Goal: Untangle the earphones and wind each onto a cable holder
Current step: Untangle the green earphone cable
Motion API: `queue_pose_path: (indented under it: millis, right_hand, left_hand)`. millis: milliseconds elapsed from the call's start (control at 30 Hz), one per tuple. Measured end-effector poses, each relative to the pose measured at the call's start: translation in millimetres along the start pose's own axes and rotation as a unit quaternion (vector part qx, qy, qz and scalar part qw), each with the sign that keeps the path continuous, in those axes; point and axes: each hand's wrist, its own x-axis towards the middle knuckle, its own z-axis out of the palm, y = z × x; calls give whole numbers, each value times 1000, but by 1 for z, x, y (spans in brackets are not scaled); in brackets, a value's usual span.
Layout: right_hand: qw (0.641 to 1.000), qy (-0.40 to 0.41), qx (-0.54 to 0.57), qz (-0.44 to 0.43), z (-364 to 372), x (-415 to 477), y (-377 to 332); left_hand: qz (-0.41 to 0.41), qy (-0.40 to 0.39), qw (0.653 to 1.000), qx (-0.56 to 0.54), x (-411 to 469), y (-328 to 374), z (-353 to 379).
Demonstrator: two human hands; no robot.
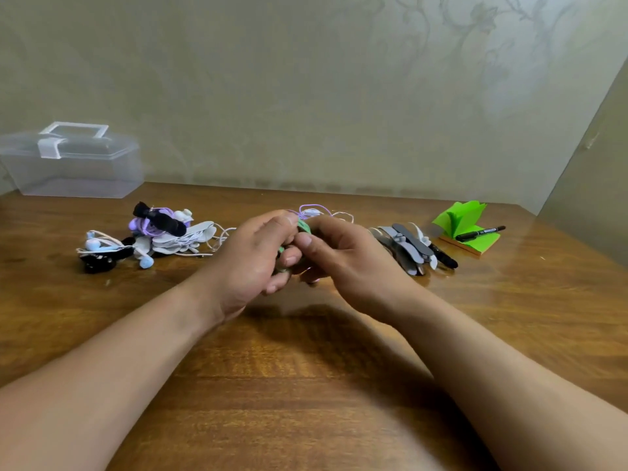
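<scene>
I see both hands meeting above the middle of the wooden table (306, 385), knuckles almost touching. The left hand (251, 260) has its fingers curled inward and its thumb laid along the top of a green cable holder (303, 227). The right hand (343, 263) grips the same holder from the other side, thumb pressed flat on its front and the other fingers tucked beneath. Only slivers of the green show between the fingers, so I cannot tell how much cord is on it. Just behind the hands, loops of purple earphone cable (314, 210) rise over the knuckles, with a pale cable (344, 215) lying beside them on the table, and I cannot tell where either runs under the hands. To the left lies a heap of earphones: a black holder (159, 219) wrapped over purple cord, a few white holders (185, 236) with white cord trailing toward the left wrist, a light-blue earbud (146, 263) at the near edge, and a second black bundle (102, 256) with white cord farthest left. To the right, close to the right hand, sits a fan of spare holders (409, 248) in grey, black and white, a black pen (445, 259) touching their far side. Beyond that, a green sticky-note pad (464, 217) lies with its top sheets curled up and a black marker (480, 232) resting across it. At the far-left corner, against the wall, stands a clear plastic box (71, 164) with its lid on.
</scene>
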Motion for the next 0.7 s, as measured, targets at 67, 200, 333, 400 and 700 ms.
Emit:
queue_pose_path:
  millis: [67, 200, 333, 400, 700]
  right_hand:
    - [999, 26, -29, 0, -3, 0, -1]
    - [993, 55, -100, -12, -6, 3, 0]
    - [982, 52, -177, -37, -18, 2, -6]
    - [975, 58, -207, -54, -21, 3, -7]
    - [949, -5, -305, -81, -23, 2, -8]
  left_hand:
    - [11, 5, 1000, 19, 1, -2, 4]
    - [8, 17, 1000, 24, -3, -5, 11]
    - [-9, 8, 1000, 3, -2, -7, 13]
    - [-12, -7, 1000, -13, -1, -7, 12]
    - [0, 9, 987, 161, 5, -8, -4]
